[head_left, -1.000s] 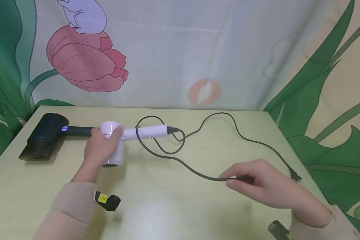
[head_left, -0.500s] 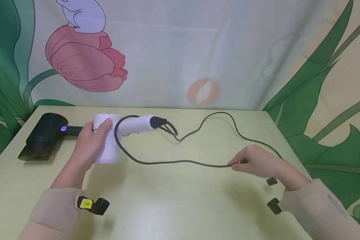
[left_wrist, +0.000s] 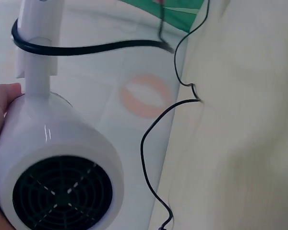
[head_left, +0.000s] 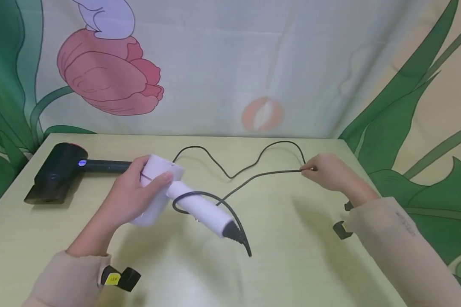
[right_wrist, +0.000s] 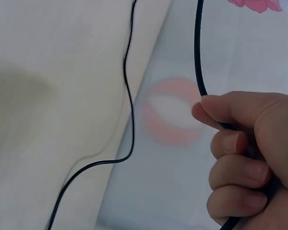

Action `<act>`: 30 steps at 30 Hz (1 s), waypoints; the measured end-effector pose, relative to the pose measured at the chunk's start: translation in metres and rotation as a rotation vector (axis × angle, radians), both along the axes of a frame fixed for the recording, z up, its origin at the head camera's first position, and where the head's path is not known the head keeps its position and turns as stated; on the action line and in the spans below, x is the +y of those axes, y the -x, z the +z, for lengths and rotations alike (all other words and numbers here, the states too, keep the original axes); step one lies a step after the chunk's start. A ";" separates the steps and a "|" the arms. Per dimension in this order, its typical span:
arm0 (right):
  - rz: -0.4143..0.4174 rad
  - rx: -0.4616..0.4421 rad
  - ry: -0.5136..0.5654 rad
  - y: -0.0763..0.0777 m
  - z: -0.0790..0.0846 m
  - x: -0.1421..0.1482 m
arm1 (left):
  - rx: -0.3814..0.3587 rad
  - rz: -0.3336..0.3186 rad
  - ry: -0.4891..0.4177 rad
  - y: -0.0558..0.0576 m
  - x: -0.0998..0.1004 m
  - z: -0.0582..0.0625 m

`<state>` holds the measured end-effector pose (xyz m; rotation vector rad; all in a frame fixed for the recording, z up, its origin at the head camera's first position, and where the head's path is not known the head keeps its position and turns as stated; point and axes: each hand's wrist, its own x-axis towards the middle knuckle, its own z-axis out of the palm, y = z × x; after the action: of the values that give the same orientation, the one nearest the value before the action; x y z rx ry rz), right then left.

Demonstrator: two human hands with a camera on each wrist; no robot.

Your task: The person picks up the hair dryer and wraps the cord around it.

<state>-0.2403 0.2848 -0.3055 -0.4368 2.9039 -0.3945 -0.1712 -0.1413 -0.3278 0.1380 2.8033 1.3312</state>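
A white hair dryer is raised over the table in my left hand, fingers and thumb gripping its barrel. Its handle slants down to the right, ending in a black cord sleeve. The left wrist view shows its round dark vent grille. Black cord loops once around the handle, clearly seen crossing it in the left wrist view. Farther along, my right hand pinches this cord between thumb and forefinger, up off the table, its other fingers curled over it in the right wrist view.
A black hair dryer with a dark flat nozzle lies at the left, its handle end hidden behind my left hand. Thin black cord winds along the back of the pale table. A patterned curtain hangs behind.
The white hair dryer has been lifted and turned, its handle swinging down to the right. My right hand has moved up and back with the cord, which now wraps the handle.
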 end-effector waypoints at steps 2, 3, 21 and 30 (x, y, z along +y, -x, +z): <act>-0.020 0.057 0.012 0.002 0.008 -0.001 | 0.013 -0.014 0.056 -0.001 0.003 -0.001; -0.029 0.079 0.024 0.002 0.012 -0.001 | 0.021 -0.019 0.077 -0.001 0.004 -0.002; -0.021 0.428 0.297 -0.051 0.090 -0.045 | 0.089 0.162 0.336 0.013 0.009 -0.016; 0.428 0.496 0.477 -0.113 0.097 -0.091 | 0.060 0.338 0.248 0.027 0.009 -0.029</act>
<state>-0.1274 0.1939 -0.2084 -1.3710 3.0071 -1.0329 -0.1985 -0.1326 -0.3563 -0.3215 3.1143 1.0231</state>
